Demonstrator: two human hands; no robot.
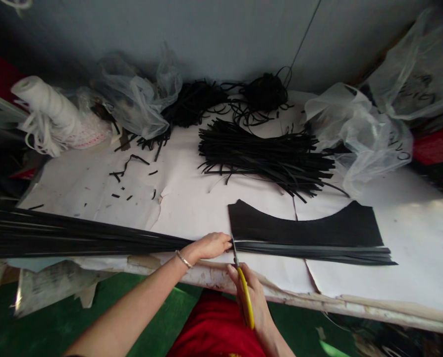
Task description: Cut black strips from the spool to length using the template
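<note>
A long bundle of thin black strips [76, 238] lies along the near edge of the white paper-covered table [192, 198]. My left hand [210, 245] pinches the bundle near its middle. My right hand [251, 297] grips yellow-handled scissors [244, 290], whose blades point up across the strips just right of my left fingers. To the right of the blades the strips [318, 252] run on beside a black curved template piece [303, 225].
A pile of cut black strips [266, 158] lies mid-table, with tangled black cord [221, 99] behind. Clear plastic bags [359, 134] sit at the right and back left [136, 104]. A white roll [46, 106] rests far left. Small black scraps [128, 171] dot the paper.
</note>
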